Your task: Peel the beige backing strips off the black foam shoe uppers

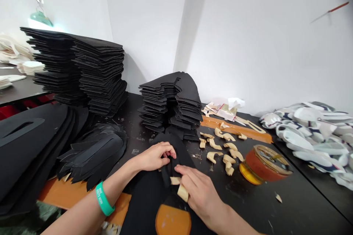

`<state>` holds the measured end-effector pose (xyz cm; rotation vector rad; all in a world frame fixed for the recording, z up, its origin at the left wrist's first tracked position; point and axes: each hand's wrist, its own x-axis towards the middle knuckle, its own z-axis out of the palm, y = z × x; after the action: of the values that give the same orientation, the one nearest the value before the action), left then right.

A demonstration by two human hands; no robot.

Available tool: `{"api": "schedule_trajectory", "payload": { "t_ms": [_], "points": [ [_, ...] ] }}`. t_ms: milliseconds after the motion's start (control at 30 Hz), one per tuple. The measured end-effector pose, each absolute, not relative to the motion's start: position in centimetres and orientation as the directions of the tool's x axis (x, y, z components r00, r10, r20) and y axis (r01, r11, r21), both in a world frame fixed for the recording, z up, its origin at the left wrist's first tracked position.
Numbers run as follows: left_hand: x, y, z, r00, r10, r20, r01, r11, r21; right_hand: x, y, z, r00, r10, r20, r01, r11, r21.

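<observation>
In front of me lies a black shoe-upper-shaped fabric piece (149, 194), with an opening down its middle. My left hand (158, 156) is closed, its thumb and fingertips pinching the edge of that opening. My right hand (197, 191) is closed at the opening's other side, fingertips on the black fabric. A curled beige strip (183, 192) sticks out from under its curled fingers; its other end is hidden by the hand. Orange board (173, 220) shows through the lower gap in the fabric piece.
Several beige curls (213, 144) lie to the right, beside a roll of amber tape (264, 165). Black cut pieces stand in a middle stack (184, 95) and a taller left stack (96, 69). Narrow black pieces (102, 150) lie left. White-grey shoe parts (317, 136) are heaped far right.
</observation>
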<state>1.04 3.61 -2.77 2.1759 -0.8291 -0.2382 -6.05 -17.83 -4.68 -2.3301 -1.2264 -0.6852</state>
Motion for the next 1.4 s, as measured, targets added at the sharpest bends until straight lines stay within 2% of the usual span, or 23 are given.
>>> {"api": "schedule_trajectory", "payload": {
  "t_ms": [267,567,733,1267,1400],
  "points": [
    [1.1,3.5,-2.6,0.732,-0.675,0.099,-0.535,-0.478,0.696,-8.3,-18.4,-4.9,0.382,0.711,0.591,0.888,-0.460,-0.022],
    [1.1,3.3,-2.8,0.742,-0.661,0.115,-0.540,-0.486,0.687,-8.6,-18.3,-5.2,0.376,0.756,0.536,0.908,-0.417,-0.048],
    [0.8,3.3,-2.6,0.732,-0.676,0.092,-0.531,-0.479,0.699,-8.4,-18.1,-4.9,0.312,0.748,0.585,0.922,-0.388,0.005],
    [0.2,2.8,-2.7,0.706,-0.705,0.071,-0.559,-0.492,0.668,-8.6,-17.7,-4.5,0.272,0.792,0.547,0.912,-0.394,0.117],
    [0.2,2.7,-2.8,0.706,-0.706,0.055,-0.549,-0.498,0.672,-8.6,-17.8,-4.7,0.262,0.777,0.572,0.916,-0.387,0.105]
  ]
}}
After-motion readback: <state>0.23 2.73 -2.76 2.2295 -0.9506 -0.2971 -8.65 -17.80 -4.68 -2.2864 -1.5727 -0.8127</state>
